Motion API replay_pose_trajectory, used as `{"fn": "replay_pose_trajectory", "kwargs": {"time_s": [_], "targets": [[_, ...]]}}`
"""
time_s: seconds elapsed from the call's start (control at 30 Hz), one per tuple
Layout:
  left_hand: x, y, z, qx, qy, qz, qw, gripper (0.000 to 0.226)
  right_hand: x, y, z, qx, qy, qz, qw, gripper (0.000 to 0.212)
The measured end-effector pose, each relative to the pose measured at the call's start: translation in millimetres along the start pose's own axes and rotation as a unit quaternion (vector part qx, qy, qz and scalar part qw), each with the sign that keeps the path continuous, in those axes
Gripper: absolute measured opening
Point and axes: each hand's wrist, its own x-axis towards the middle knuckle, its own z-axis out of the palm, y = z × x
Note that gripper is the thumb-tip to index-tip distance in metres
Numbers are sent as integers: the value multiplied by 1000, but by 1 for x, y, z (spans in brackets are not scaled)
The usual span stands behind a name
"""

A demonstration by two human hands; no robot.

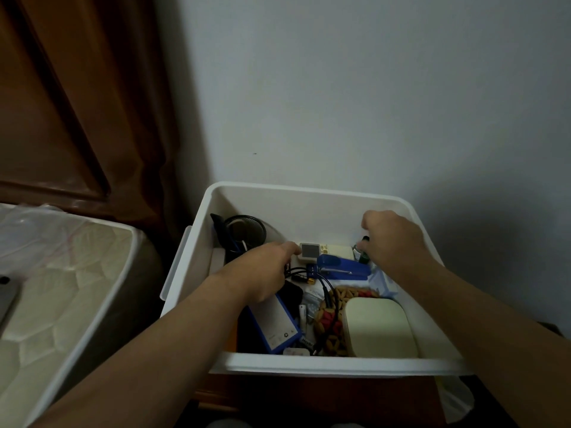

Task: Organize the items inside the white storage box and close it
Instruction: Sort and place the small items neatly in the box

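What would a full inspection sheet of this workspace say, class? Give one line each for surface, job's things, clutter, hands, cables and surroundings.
Surface: wooden stand under the box, mostly hidden.
Job's things: white storage box open, no lid seen; blue stapler, cream case, blue-edged box, black mesh cup inside.
Clutter: beaded item and small packets loose at the bottom.
Hands: left hand reaches in beside a small grey-faced device; right hand curls around a dark-capped bottle.
Cables: black cable over the contents.
Surroundings: mattress left, wall behind, brown curtain.
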Motion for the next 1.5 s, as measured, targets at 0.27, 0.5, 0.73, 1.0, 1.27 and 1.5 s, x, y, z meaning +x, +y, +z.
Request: {"fn": "replay_pose_trajectory", "kwargs": {"time_s": [0.27, 0.5, 0.73, 1.0, 1.27, 1.5], "targets": [[-20, 10, -27, -101, 280, 65, 952, 54, -80, -97, -13, 163, -324, -58, 930, 26], [-68, 10, -42, -112, 309, 33, 944, 45, -80, -150, 6, -6, -378, -128, 917, 75], [-112, 2, -32, -33, 254, -1, 967, 31, -74, -160, 11, 62, -366, -63, 926, 65], [-104, 4, -29, 87, 192, -45, 976, 29, -70, -86, -31, 361, -252, 25, 897, 69], [-46, 31, -5, 36, -20, -130, 991, 47, -85, -33, -23, 719, -133, 96, 676, 52], [2, 31, 25, 135, -166, -276, 937, 124, -81, -33, -8, 548, 8, 8, 836, 31]]}}
